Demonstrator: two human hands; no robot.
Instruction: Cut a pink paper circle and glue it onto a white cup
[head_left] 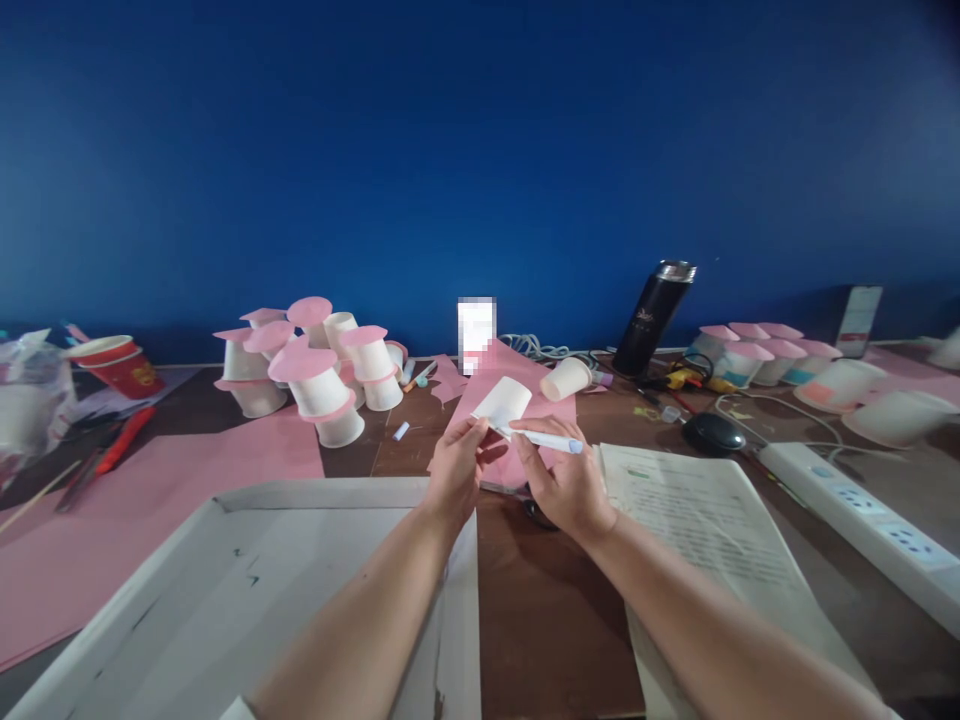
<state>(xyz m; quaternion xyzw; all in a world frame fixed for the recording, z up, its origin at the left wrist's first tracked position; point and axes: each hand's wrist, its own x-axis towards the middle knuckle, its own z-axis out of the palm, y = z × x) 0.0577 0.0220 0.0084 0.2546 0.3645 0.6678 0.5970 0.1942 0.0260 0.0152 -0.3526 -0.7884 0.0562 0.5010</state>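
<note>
My left hand point(459, 460) is closed on the rim of a white paper cup point(504, 402), which lies tilted on its side with its base pointing away. In my right hand point(566, 480) is a white marker pen point(547, 440) with a pale blue end, its tip at the cup's rim beside my left fingertips. Pink paper point(517, 365) lies under and behind the cup. Another white paper cup point(566, 379) rests on its side just beyond, to the right. A small pen cap point(401, 431) lies on the table to the left.
Stacked cups with pink paper tops point(307, 380) stand at back left. A white box lid point(300, 600) covers the front left. Right are a printed booklet point(690, 530), a black mouse point(714, 433), a power strip point(862, 520) and a black thermos point(651, 318).
</note>
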